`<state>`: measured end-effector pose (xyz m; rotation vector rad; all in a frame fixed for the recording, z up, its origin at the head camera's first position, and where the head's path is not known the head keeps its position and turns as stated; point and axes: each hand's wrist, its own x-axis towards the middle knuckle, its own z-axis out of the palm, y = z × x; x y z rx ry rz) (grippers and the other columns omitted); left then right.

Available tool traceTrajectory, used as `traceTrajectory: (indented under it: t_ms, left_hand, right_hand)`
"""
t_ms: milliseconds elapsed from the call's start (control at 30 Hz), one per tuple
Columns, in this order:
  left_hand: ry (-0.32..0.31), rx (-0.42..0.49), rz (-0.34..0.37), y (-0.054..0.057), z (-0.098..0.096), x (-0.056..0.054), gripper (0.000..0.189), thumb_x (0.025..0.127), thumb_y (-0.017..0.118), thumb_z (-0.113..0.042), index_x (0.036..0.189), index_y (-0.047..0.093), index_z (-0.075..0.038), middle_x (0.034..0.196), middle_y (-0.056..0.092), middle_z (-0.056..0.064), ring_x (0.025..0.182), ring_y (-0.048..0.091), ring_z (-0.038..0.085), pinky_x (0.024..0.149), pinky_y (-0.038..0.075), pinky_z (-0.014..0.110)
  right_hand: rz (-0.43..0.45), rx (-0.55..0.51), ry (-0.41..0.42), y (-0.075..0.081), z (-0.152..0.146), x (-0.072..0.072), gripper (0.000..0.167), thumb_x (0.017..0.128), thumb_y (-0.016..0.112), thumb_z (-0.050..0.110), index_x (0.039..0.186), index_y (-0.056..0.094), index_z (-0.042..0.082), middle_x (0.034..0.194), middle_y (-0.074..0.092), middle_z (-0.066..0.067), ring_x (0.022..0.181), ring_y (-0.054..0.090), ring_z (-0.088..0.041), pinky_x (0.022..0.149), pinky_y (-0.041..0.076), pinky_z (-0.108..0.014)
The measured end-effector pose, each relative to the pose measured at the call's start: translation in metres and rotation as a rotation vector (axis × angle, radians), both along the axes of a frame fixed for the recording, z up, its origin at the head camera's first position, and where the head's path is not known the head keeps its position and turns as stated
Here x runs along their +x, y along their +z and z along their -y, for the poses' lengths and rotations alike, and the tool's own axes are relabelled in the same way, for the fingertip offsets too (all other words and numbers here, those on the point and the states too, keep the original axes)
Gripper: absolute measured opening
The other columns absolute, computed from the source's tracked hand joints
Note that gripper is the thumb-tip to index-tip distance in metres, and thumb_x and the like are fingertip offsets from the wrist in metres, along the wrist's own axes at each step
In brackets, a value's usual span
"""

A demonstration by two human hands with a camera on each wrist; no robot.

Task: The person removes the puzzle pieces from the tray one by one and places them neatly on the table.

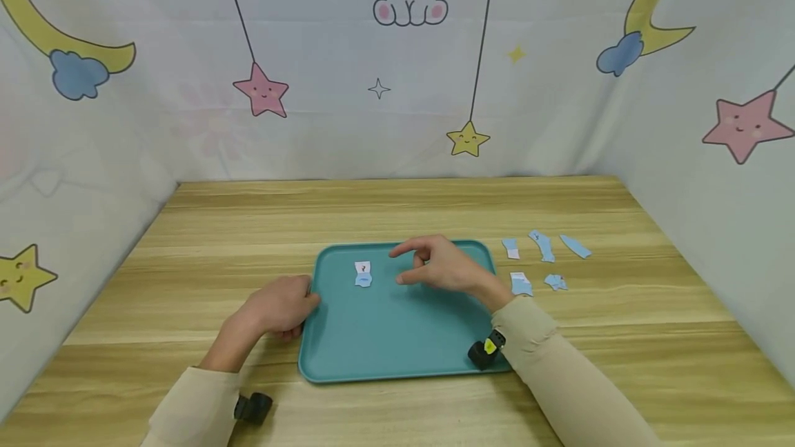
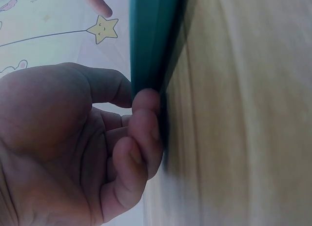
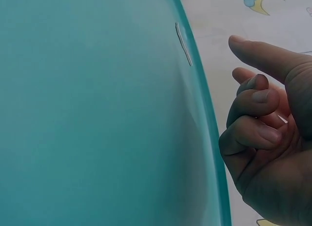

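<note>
A teal tray [image 1: 397, 343] lies on the wooden table. My left hand [image 1: 282, 305] grips its left edge, the thumb over the rim; the left wrist view shows the curled fingers [image 2: 146, 131] against the tray's underside. On the tray, towards the back left, is a small flat blue and white piece [image 1: 363, 274] with an irregular outline, seen nearly edge-on in the right wrist view. Just right of that piece, above the tray, hovers my right hand [image 1: 444, 264]. Its index finger and thumb are apart, with nothing between them, and its other fingers [image 3: 253, 133] are bent.
Right of the tray lie several similar irregular pieces, among them a long narrow one [image 1: 575, 246], a bent one [image 1: 542, 245] and one partly behind the right arm [image 1: 521, 284]. A patterned white curtain [image 1: 323, 136] surrounds the table's back and sides.
</note>
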<state>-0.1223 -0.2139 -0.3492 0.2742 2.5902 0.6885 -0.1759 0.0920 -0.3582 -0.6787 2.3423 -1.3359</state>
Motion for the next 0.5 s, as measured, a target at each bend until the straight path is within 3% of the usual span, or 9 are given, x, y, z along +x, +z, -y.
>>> traceTrajectory:
  t_ms: [500]
  left_hand:
    - [-0.001, 0.002, -0.003, 0.000, 0.000, 0.001, 0.023, 0.104, 0.045, -0.013, 0.084, 0.056, -0.006, 0.057, 0.061, 0.006, 0.046, 0.057, 0.016, 0.045, 0.047, 0.028]
  right_hand:
    - [0.039, 0.015, -0.005, -0.003, 0.013, -0.001, 0.048, 0.091, 0.081, 0.016, 0.137, 0.069, 0.007, 0.058, 0.047, 0.004, 0.051, 0.041, -0.011, 0.054, 0.037, -0.026]
